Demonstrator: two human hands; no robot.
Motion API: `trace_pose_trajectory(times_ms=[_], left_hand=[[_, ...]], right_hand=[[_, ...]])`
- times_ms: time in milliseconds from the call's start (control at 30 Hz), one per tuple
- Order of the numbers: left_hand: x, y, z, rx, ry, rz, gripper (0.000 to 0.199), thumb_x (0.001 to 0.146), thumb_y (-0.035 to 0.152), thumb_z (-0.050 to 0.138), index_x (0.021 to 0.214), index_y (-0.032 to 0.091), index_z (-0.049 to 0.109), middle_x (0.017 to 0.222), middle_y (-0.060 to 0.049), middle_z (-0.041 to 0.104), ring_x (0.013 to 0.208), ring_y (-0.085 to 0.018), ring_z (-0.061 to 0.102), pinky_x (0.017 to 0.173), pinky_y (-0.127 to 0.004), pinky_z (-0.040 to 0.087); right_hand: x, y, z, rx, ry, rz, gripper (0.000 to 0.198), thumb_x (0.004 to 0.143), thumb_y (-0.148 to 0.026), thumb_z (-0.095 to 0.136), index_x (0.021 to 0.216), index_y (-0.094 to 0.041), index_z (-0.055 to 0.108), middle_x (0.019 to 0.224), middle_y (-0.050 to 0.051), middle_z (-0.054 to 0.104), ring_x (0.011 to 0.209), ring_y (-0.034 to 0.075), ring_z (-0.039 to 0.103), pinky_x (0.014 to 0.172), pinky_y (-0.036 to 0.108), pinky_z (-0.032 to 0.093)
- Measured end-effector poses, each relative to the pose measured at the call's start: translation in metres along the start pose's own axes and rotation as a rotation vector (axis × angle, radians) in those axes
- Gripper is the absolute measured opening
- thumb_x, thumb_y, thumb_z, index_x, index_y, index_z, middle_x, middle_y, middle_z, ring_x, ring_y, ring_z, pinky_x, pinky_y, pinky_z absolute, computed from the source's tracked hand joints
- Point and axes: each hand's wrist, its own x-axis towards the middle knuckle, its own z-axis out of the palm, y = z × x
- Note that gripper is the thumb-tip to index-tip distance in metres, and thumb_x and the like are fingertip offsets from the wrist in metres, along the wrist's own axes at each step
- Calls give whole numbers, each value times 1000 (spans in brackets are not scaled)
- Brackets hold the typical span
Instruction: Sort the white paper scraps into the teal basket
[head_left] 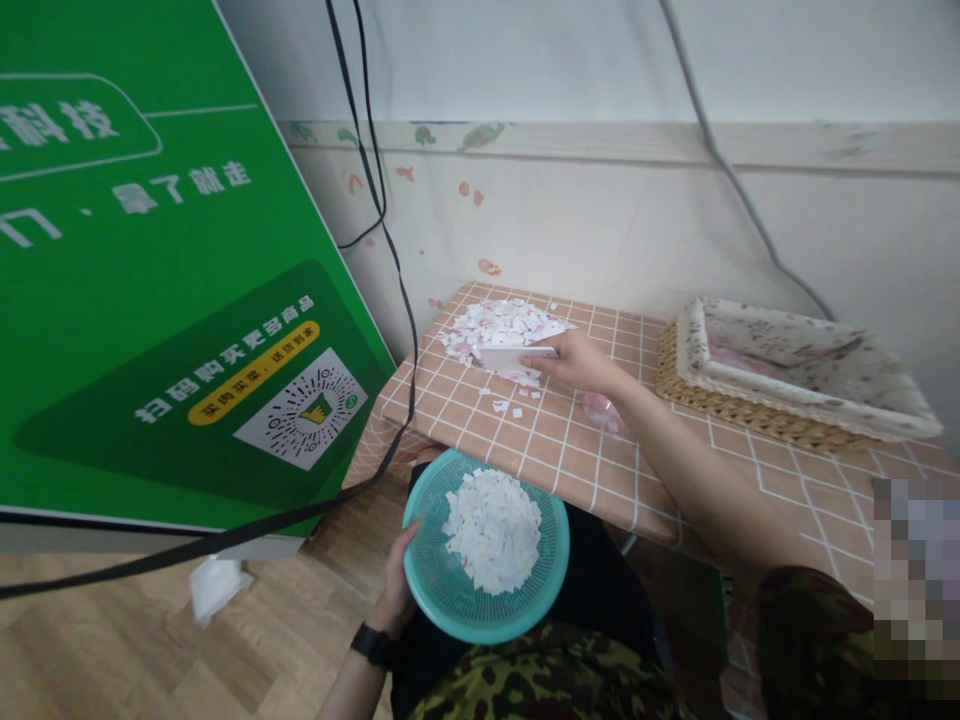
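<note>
My left hand [401, 568] grips the left rim of a round teal plastic basket [431, 580], which rests over my lap just below the table edge. A mound of small white paper scraps [495, 530] lies inside it. Over the table, my right hand [574, 360] is closed on a flat white rectangular plate [508, 358], its exact kind unclear. This plate stands on edge against the near side of a heap of white and pinkish paper scraps [502, 322]. A few loose scraps [516, 408] are scattered in front of the heap.
Beneath my right forearm is a small pink packet [601, 410] on the checked tablecloth [555, 470]. A cloth-lined wicker basket [757, 405] sits at the right. Black cables [401, 290] hang before the green panel [180, 250]. A white bag [217, 588] lies on the floor.
</note>
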Motion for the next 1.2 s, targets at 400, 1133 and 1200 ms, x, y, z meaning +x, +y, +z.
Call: trace_pose_trajectory(times_ms=[400,1133,1200], left_hand=[[1,0,-1,-31,-14,13,21,71,31,68,81,12,73,78,-8,74,71,-23,67,76,-36,50],[-4,3,3,32,-11,-11,23,73,33,64,81,13,73,78,-6,75,74,-27,67,80,-38,49],[-4,3,2,31,-27,-16,24,74,34,64,82,13,73,79,-6,75,74,-26,67,80,-38,49]], right_hand=[[-1,0,-4,-27,44,8,28,82,-41,57,90,-19,72,75,5,69,74,18,58,65,29,41],[0,2,-1,31,-21,18,28,80,-43,59,84,-19,72,69,3,66,70,17,55,62,29,41],[0,3,0,36,-26,28,28,80,-43,59,87,-20,72,72,4,67,72,18,56,64,30,42]])
